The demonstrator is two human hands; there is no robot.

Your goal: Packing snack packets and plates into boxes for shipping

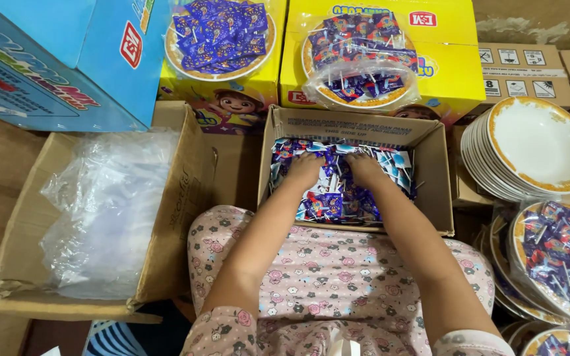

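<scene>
Hands both down in the small cardboard box (430, 165) straight ahead, over the knees. Left hand (305, 168) and right hand (366, 166) sit side by side, close together, fingers pushed into the wrapped lollipops (328, 198) that fill the box. Fingertips buried in the pile, so can't tell how far either is curled or whether it has hold of anything. Lollipops lie under, between and around both hands. Left of the left hand: larger open cardboard box (173, 211) with clear plastic bags (107, 204). Right of the right hand: stack of white gold-rimmed plates (536, 148); nearer, a bagged plate of lollipops (559, 257). Beyond the hands: two more filled plates (222, 33) (357, 62) resting on yellow cartons (443, 72), blue carton (67, 59) far left.
</scene>
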